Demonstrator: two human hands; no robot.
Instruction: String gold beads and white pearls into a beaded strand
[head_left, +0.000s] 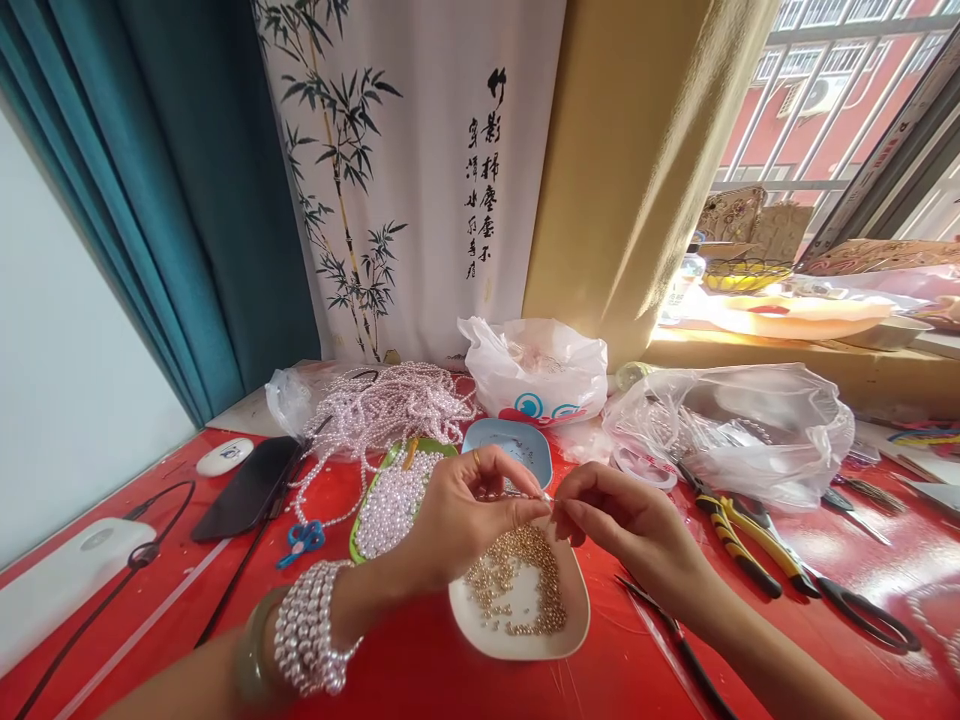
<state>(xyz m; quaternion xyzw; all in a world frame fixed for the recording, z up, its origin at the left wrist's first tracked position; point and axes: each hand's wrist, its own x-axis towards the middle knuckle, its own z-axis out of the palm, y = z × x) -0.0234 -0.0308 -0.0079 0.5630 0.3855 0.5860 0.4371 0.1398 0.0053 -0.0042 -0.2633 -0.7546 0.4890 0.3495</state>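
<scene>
My left hand (480,510), wearing a ring, is closed in a pinch at the centre, its fingertips meeting those of my right hand (619,520). My right hand is pinched too. Something small and pale shows between the fingertips, too tiny to make out. Below them lies a white dish (517,645) of gold beads (551,585). Left of it, a green tray (358,515) holds pearly pink beads (394,500), partly behind my left hand. A blue dish (506,440) with small bits stands behind my hands. Strands of pearly beads (311,625) circle my left wrist beside a bangle.
Bead strands (397,400) are heaped at the back left, near a phone (244,488) and small blue scissors (301,544). Plastic bags (536,370) stand behind. Yellow-black pliers (739,545), black-handled scissors (862,610) and another black-handled tool (679,645) lie at right.
</scene>
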